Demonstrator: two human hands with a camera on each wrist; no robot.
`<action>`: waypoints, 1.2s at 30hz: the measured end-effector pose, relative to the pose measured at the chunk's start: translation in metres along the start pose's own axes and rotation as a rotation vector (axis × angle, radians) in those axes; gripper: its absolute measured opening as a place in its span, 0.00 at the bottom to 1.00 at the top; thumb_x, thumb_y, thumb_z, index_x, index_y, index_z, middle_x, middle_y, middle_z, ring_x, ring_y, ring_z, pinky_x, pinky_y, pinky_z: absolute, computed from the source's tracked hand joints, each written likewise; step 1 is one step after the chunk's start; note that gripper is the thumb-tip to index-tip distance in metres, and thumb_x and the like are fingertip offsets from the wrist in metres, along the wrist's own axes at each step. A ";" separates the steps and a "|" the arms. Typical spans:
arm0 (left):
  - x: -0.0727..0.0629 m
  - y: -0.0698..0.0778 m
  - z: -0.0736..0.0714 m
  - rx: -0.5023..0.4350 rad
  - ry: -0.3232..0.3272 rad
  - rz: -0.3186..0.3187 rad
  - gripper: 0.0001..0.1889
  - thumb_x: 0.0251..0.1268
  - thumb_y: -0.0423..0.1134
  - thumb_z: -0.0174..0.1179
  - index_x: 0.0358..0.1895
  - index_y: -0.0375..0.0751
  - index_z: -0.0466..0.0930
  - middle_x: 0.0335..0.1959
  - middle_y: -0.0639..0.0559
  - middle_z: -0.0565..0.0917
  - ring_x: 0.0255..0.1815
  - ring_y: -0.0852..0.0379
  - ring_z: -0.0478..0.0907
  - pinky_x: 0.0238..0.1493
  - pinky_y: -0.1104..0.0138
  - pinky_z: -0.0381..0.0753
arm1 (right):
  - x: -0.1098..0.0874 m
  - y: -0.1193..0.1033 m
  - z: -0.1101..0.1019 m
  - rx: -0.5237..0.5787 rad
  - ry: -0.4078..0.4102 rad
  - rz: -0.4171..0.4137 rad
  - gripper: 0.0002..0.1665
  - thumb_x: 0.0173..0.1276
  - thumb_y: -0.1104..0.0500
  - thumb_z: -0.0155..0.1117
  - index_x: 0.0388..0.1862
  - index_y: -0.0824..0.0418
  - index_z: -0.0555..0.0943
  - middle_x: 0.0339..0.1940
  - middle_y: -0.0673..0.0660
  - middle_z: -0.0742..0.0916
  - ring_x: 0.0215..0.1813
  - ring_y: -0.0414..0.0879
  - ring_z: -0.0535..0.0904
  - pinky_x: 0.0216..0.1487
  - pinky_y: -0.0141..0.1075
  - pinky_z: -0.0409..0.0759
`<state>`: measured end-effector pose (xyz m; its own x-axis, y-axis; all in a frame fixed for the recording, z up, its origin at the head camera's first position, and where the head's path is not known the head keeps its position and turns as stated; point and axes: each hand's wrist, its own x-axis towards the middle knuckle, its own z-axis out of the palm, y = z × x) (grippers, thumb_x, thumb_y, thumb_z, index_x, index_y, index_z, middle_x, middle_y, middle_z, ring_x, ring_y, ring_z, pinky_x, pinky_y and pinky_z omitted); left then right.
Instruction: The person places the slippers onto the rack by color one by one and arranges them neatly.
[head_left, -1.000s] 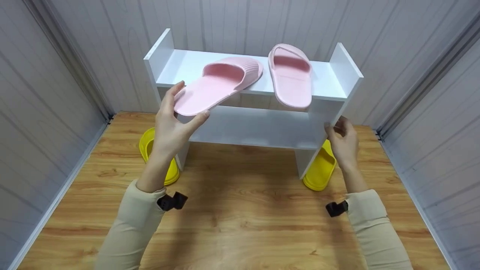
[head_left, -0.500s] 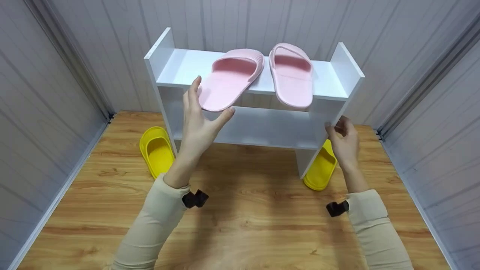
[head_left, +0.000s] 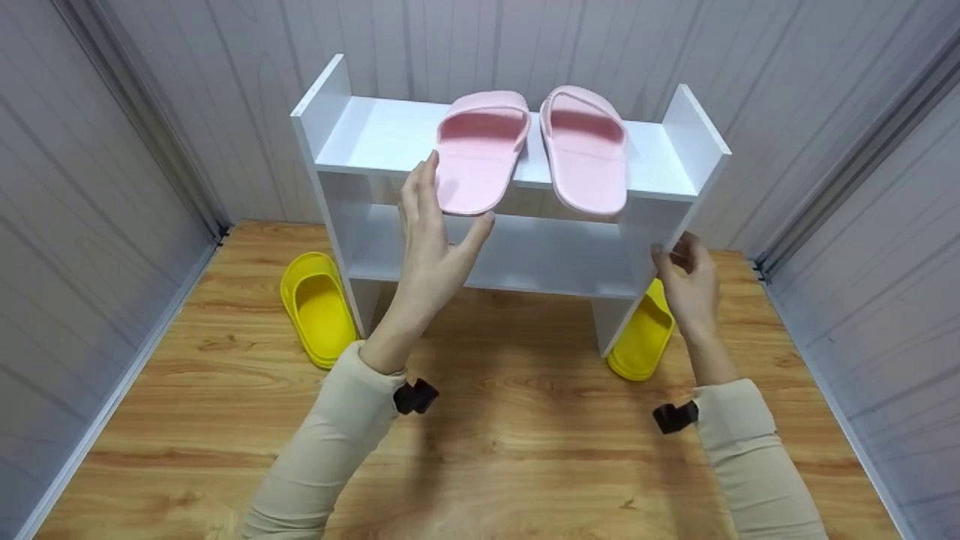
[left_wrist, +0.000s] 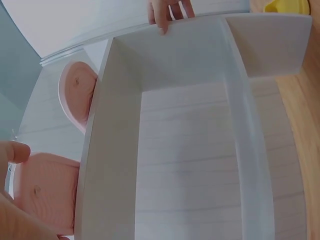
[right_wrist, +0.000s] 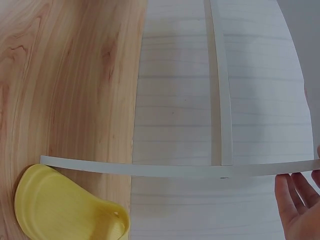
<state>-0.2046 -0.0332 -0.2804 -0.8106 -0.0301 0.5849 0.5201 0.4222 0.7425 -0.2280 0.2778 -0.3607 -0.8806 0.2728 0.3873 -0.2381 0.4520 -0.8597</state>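
A white two-tier shoe rack [head_left: 382,131] stands by the back wall with two pink slippers on its top board. My left hand [head_left: 439,259] holds the left pink slipper [head_left: 474,180] by its heel, fingers on its left side and thumb at the heel end. The heel juts past the board's front edge, toe toward the wall. Beside it sits the right pink slipper [head_left: 589,172], its heel overhanging too. My right hand [head_left: 688,292] pinches the front edge of the rack's right side panel [right_wrist: 175,170]; the left wrist view shows its thumb on the inner face.
One yellow clog [head_left: 322,315] lies on the wood floor [head_left: 487,450] outside the rack's left panel. Another yellow clog [head_left: 639,341] lies against the right panel, below my right hand. Ribbed panel walls [head_left: 90,225] enclose the rack on the sides and back.
My left hand has moved right and turned the left pink slipper from a slant to nearly straight, toe to the wall and closer beside the other slipper. The right hand stays on the panel.
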 end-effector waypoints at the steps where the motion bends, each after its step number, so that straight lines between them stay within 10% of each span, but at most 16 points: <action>1: 0.000 0.000 0.002 0.005 0.004 -0.006 0.40 0.54 0.44 0.59 0.67 0.40 0.47 0.64 0.44 0.50 0.61 0.56 0.48 0.59 0.61 0.51 | 0.000 0.000 0.000 -0.003 0.000 0.004 0.28 0.63 0.51 0.55 0.59 0.63 0.67 0.50 0.60 0.75 0.50 0.49 0.71 0.44 0.36 0.74; 13: 0.007 0.000 0.023 0.013 0.103 -0.029 0.43 0.48 0.50 0.64 0.66 0.41 0.51 0.62 0.46 0.53 0.60 0.55 0.49 0.54 0.57 0.52 | -0.009 -0.024 -0.001 0.015 -0.014 0.014 0.26 0.64 0.57 0.54 0.58 0.68 0.66 0.50 0.64 0.74 0.50 0.53 0.70 0.44 0.35 0.73; 27: 0.011 -0.003 0.031 0.057 0.123 -0.052 0.43 0.48 0.52 0.63 0.66 0.43 0.52 0.62 0.45 0.53 0.61 0.56 0.48 0.50 0.59 0.53 | 0.000 0.001 0.000 -0.003 -0.006 0.023 0.28 0.63 0.50 0.55 0.59 0.62 0.67 0.50 0.59 0.75 0.50 0.48 0.70 0.44 0.34 0.74; 36: 0.007 -0.007 0.030 0.024 0.134 -0.023 0.46 0.45 0.53 0.65 0.67 0.44 0.51 0.64 0.47 0.51 0.62 0.57 0.48 0.52 0.56 0.53 | -0.011 -0.030 0.000 -0.008 -0.015 0.036 0.27 0.65 0.56 0.52 0.59 0.67 0.65 0.51 0.65 0.74 0.51 0.53 0.69 0.46 0.36 0.73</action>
<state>-0.2223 -0.0096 -0.2910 -0.7781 -0.1604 0.6073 0.4935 0.4419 0.7491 -0.2110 0.2616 -0.3391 -0.8946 0.2765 0.3510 -0.2027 0.4490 -0.8702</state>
